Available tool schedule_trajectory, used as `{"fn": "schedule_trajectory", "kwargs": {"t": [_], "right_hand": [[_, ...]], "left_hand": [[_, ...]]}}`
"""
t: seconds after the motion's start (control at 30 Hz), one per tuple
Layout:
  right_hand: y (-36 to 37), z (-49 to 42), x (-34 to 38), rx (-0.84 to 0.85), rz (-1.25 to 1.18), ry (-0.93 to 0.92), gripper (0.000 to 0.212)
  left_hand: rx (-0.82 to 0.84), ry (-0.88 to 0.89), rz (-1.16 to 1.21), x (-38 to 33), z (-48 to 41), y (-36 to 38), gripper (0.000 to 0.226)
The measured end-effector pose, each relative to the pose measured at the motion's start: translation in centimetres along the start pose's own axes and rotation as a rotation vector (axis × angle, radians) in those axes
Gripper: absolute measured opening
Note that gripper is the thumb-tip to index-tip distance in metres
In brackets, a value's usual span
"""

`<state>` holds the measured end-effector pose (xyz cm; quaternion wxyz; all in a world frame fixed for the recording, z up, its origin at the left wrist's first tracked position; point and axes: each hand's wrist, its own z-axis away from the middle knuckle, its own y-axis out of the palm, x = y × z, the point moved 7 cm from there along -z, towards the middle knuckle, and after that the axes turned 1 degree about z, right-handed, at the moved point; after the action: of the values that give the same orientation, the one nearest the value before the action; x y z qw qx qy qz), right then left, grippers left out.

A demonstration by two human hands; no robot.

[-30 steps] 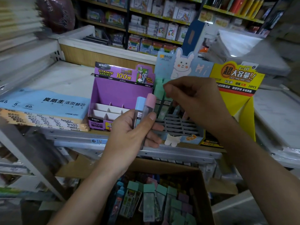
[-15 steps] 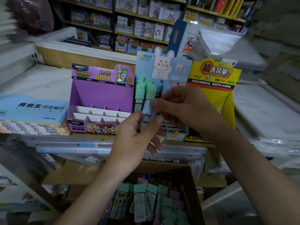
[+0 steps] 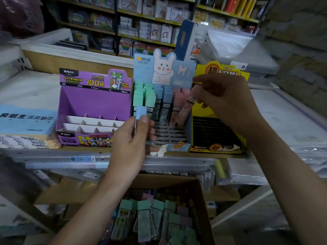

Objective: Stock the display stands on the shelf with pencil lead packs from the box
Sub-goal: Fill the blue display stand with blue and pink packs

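**Shelf** [image 3: 53,157]: carries three cardboard display stands side by side.

**Box** [image 3: 203,200]: an open carton below the shelf edge. It holds loose lead packs [image 3: 144,220], mostly green-capped with some pink and purple.

**Purple stand** [image 3: 95,101]: the dividers show no packs.

**Yellow stand** [image 3: 217,147]: the slots are dark, so the contents cannot be told.

**Rabbit stand** [image 3: 164,71]: stands between the other two. The rear rows are filled in green, blue and pink columns, and the front slots are vacant.

**Right hand** [image 3: 224,99]: pinches a pink pack [image 3: 185,108] by its upper end. The pack is tilted, with its lower end over the vacant slots of the pink column.

**Left hand** [image 3: 131,142]: fingers and thumb are curled round a blue-capped pack [image 3: 141,111], held upright before the rabbit stand's left side.

**Handling (judged):** each pack looks like a small, light, rigid plastic case. The smooth sides make it liable to slip. The leads inside are likely brittle, so a drop should be avoided. The best hold is on the two broad faces near the cap, which leaves the lower end free to enter a slot.

**Appearance:** slim, flat and oblong, with an opaque pastel cap and a translucent body carrying a printed label band.
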<state>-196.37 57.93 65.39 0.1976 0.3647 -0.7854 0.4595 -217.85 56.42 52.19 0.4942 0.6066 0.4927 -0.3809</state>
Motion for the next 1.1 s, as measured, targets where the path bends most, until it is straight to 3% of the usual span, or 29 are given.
{"fn": "schedule_trajectory", "kwargs": {"t": [0.47,0.83,1.1], "right_hand": [[0.8,-0.2,-2.0,0.05,0.082,-0.067,0.019],[1.4,0.6,-1.0,0.042,0.394,-0.279,0.018],[2.0,1.0,-0.8,0.037,0.415,-0.298,0.017]], "left_hand": [[-0.028,-0.008,-0.038,0.7,-0.5,0.3,0.032],[-0.04,-0.012,-0.06,0.6,-0.5,0.3,0.032],[-0.031,-0.032,-0.045,0.4,-0.3,0.2,0.031]]}}
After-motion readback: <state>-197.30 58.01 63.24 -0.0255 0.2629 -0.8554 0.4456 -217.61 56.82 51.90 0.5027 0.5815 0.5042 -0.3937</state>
